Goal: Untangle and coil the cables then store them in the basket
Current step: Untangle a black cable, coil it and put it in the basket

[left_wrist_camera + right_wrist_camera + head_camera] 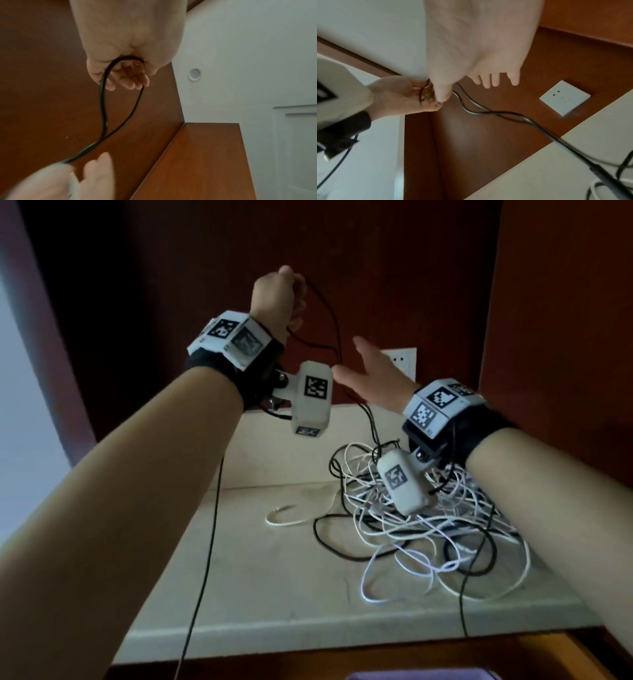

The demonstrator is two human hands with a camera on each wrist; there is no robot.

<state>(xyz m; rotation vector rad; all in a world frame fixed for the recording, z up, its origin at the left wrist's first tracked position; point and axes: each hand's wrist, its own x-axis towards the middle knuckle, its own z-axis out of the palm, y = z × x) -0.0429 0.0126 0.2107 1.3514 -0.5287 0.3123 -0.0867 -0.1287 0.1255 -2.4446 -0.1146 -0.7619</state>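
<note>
While the head view shows the left hand [277, 294] raised, gripping one black cable [330, 320] above the tangled pile [428, 525] on the surface [257, 577] — right hand [370, 371] spread, holding nothing — the left wrist view shows one loop through curled fingers [126, 81], and the right wrist view two strands trailing down.

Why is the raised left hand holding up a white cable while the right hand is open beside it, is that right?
Nearly. The cable in the left hand is black, not white; the head view shows this. The white cables lie tangled on the table. The right hand is open.
</note>
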